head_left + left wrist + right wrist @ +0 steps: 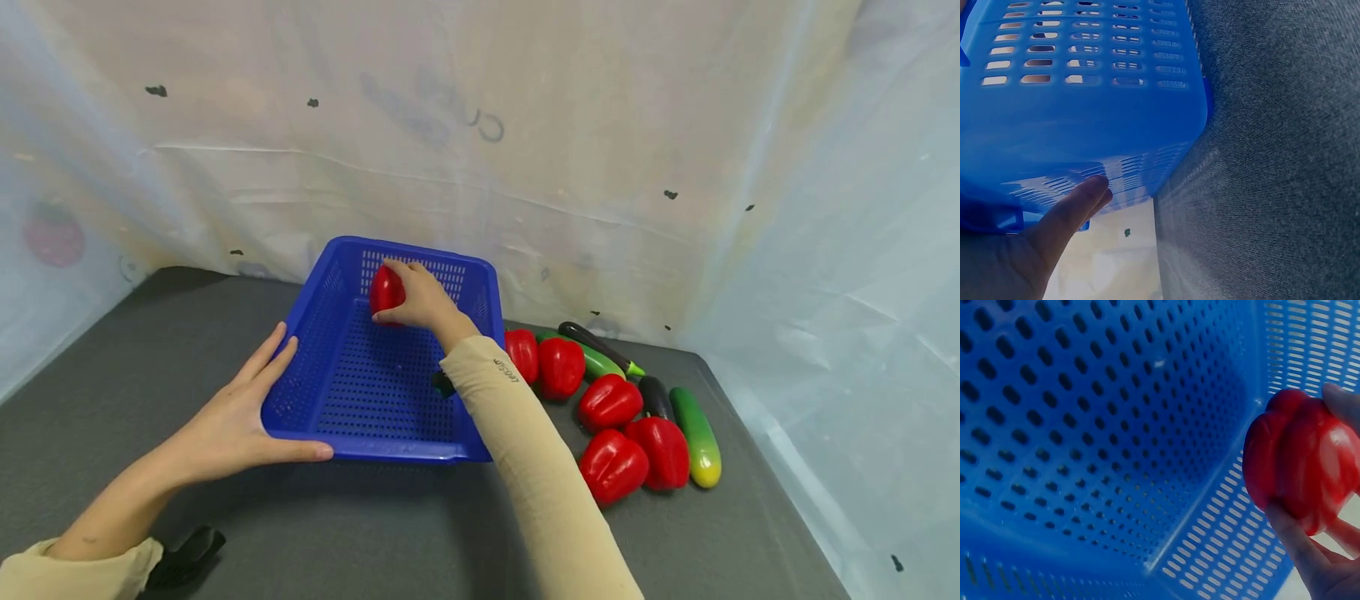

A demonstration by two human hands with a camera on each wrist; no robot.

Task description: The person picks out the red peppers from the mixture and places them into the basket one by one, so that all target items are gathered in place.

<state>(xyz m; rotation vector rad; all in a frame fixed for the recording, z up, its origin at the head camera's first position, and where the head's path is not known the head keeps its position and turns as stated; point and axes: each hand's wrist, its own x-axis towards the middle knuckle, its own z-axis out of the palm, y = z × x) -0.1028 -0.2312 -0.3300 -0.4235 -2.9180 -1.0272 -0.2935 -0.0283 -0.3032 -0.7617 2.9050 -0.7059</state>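
A blue plastic basket with slotted walls stands on the dark table. My right hand reaches into it and holds a red bell pepper near the back left corner. In the right wrist view, fingers and thumb grip the pepper from its sides, above the perforated basket floor. At the front left corner, my left hand rests against the basket, its thumb along the front rim and its straight fingers on the left side. The left wrist view shows these fingers against the outer wall.
Right of the basket lie several red bell peppers, dark eggplants and green cucumbers. My right sleeve crosses the basket's right rim. A pale plastic sheet hangs behind the table.
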